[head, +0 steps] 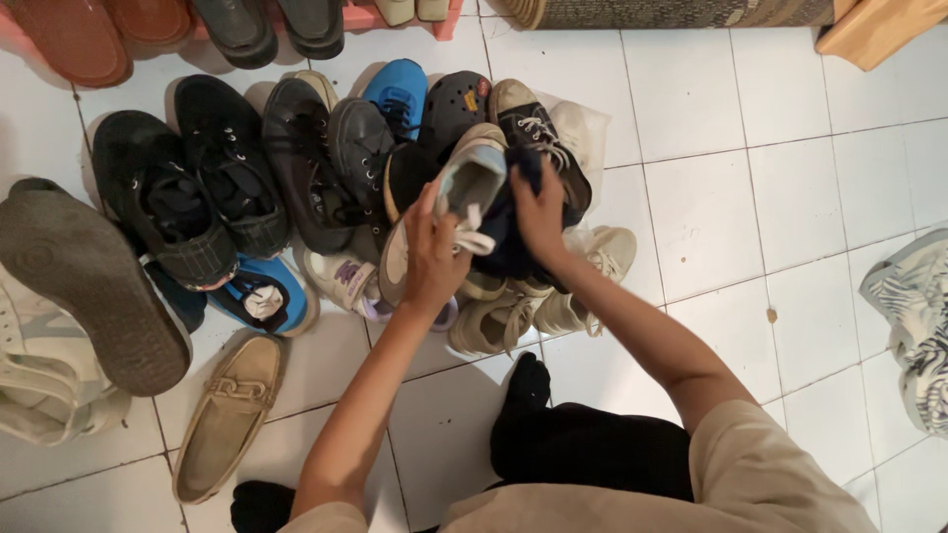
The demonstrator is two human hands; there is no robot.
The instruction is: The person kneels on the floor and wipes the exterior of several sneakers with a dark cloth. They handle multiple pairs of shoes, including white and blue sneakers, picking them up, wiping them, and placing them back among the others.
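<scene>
Left hand (pixel 432 259) closed around pale grey-white sneaker (pixel 464 192), held sole-side up above shoe pile, lace dangling. Right hand (pixel 540 219) gripping dark navy cloth (pixel 506 237), pressed against sneaker's side. Below: beige sneakers (pixel 513 314) on white tile floor (pixel 750 197). Left of hands: row of black lace-up shoes (pixel 296 158), blue shoe (pixel 398 94), tan loafer (pixel 229 415). Black-socked foot (pixel 526 390) near beige pair.

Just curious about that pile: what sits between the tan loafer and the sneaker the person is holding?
In the head view, a small white sneaker lies between the tan loafer and the held sneaker.
</scene>
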